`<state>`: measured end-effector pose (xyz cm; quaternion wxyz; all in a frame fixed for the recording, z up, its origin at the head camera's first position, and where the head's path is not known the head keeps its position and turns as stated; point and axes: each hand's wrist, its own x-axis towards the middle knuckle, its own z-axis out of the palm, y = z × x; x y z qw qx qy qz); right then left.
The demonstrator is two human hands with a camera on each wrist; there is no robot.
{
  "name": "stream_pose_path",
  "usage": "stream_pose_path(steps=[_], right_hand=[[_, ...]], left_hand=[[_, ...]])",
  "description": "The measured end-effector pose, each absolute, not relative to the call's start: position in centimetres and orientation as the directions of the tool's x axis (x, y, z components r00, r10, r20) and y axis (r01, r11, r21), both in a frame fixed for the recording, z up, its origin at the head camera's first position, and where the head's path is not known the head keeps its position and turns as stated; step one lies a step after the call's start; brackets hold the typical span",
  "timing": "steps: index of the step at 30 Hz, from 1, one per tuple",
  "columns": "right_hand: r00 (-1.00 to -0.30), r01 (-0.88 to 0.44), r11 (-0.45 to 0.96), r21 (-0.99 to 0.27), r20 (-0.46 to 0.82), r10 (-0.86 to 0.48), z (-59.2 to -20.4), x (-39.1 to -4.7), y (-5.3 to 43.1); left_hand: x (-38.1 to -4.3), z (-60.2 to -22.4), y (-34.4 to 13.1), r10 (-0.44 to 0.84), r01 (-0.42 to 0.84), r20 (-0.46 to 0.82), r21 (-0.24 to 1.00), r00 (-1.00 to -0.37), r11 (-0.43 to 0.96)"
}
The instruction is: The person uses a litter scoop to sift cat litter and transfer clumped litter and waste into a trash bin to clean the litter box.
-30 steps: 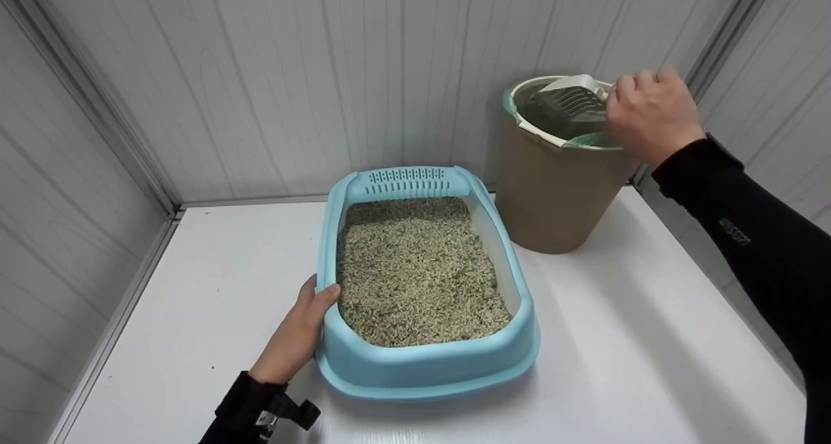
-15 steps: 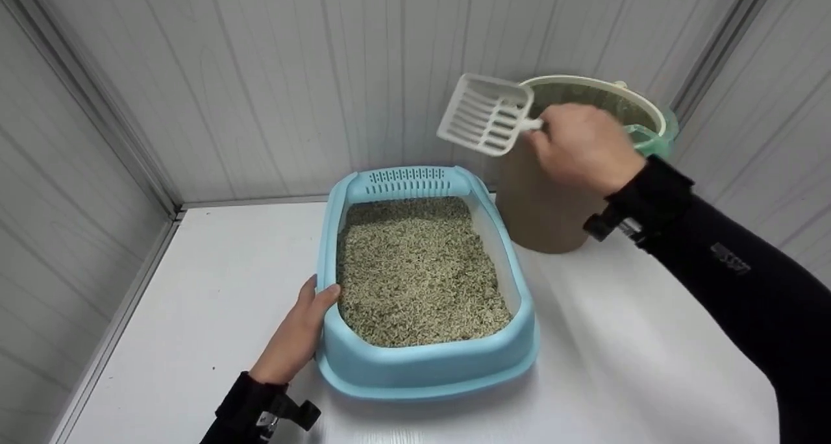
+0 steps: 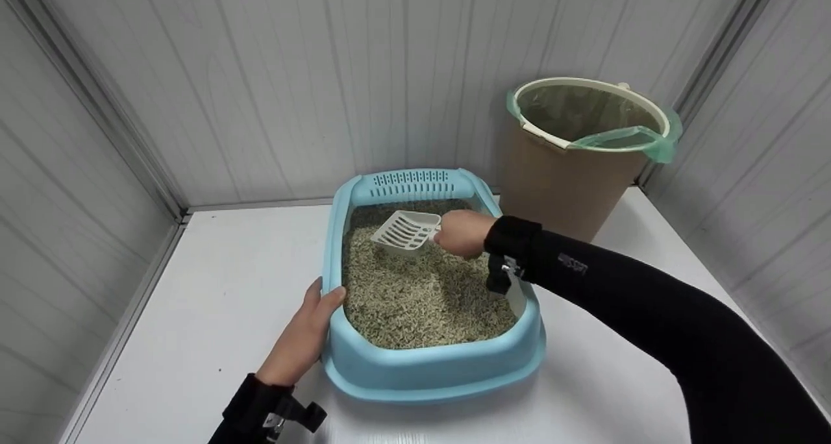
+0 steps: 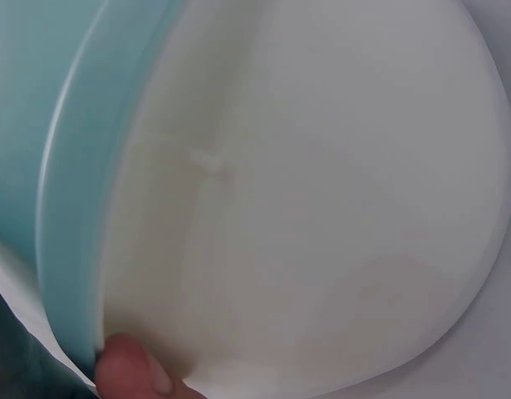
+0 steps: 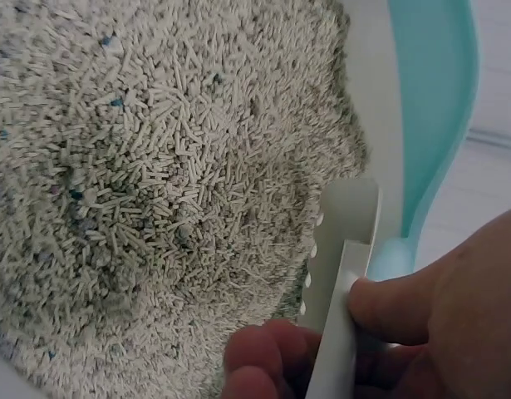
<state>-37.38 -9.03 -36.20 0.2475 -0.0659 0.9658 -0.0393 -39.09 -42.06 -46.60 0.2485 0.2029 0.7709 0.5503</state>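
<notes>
A light blue litter box (image 3: 432,369) stands on the white table, filled with pale pellet litter (image 3: 415,308). My left hand (image 3: 300,333) holds the box's left side, its thumb over the rim; the other fingers are mostly hidden behind the wall. One fingertip (image 4: 130,366) shows against the blue edge in the left wrist view. Over the far half of the litter, my right hand (image 3: 464,232) grips the handle of a white slotted litter scoop (image 3: 425,220). In the right wrist view the thumb and fingers pinch that handle (image 5: 338,316); whether the scoop touches the litter I cannot tell.
Behind and to the right stands a brown bin (image 3: 565,191) with a cream rim and a green bag liner (image 3: 662,148) folded over it. Grey panelled walls (image 3: 260,93) close off the back and sides of the white table (image 3: 175,327).
My right hand has brought the scoop out of the bin's mouth, leftward and down over the litter. The left hand has stayed on the box's side.
</notes>
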Motion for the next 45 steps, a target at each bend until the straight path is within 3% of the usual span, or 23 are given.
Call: stream_pose_path(steps=[1, 3, 7, 17, 22, 27, 31, 34, 39, 42, 45], right_hand=[[-0.867, -0.077, 0.988, -0.134, -0.481, -0.133, -36.6, -37.6, -9.0], [-0.879, 0.143, 0.944, -0.298, -0.476, -0.017, -37.5, -38.0, -8.9], [-0.873, 0.277, 0.873, -0.401, -0.484, 0.055, -39.1, -38.5, -8.9], [-0.847, 0.198, 0.909, -0.367, -0.531, -0.029, -41.1, -38.8, -10.5], [-0.872, 0.161, 0.917, -0.365, -0.488, -0.041, -40.1, -38.4, -10.2], [-0.951, 0.120, 0.900, -0.420, -0.308, -0.017, -37.3, -37.7, -8.1], [-0.991, 0.091, 0.891, -0.445, -0.125, 0.039, -35.2, -36.7, -5.0], [-0.993, 0.112, 0.906, -0.409, -0.085, 0.085, -34.7, -35.8, -2.3], [-0.980, 0.173, 0.918, -0.357, -0.150, 0.127, -36.0, -35.1, 1.0], [-0.972, 0.190, 0.899, -0.396, -0.202, 0.116, -38.1, -35.2, 2.6], [-0.962, 0.234, 0.812, -0.534, -0.246, 0.115, -40.1, -35.1, 3.2]], left_hand=[[-39.1, -46.6, -42.0, 0.589, 0.040, -0.158, 0.950, -0.793, 0.309], [-39.1, -46.6, -42.0, 0.592, 0.043, -0.156, 0.951, -0.791, 0.307], [-39.1, -46.5, -42.0, 0.590, 0.044, -0.160, 0.948, -0.792, 0.316], [-39.0, -46.5, -42.1, 0.590, 0.047, -0.152, 0.950, -0.793, 0.308], [-38.9, -46.5, -42.1, 0.582, 0.046, -0.153, 0.949, -0.798, 0.312], [-38.9, -46.2, -42.2, 0.582, 0.026, -0.188, 0.941, -0.791, 0.339], [-39.0, -44.7, -43.0, 0.558, 0.005, -0.282, 0.889, -0.780, 0.457], [-38.3, -42.9, -43.6, 0.532, 0.072, -0.307, 0.814, -0.789, 0.577], [-35.2, -40.8, -44.0, 0.507, 0.285, -0.169, 0.660, -0.845, 0.695], [-33.5, -40.8, -43.2, 0.509, 0.349, -0.107, 0.608, -0.854, 0.713], [-32.5, -41.2, -42.4, 0.504, 0.369, -0.074, 0.591, -0.860, 0.717]])
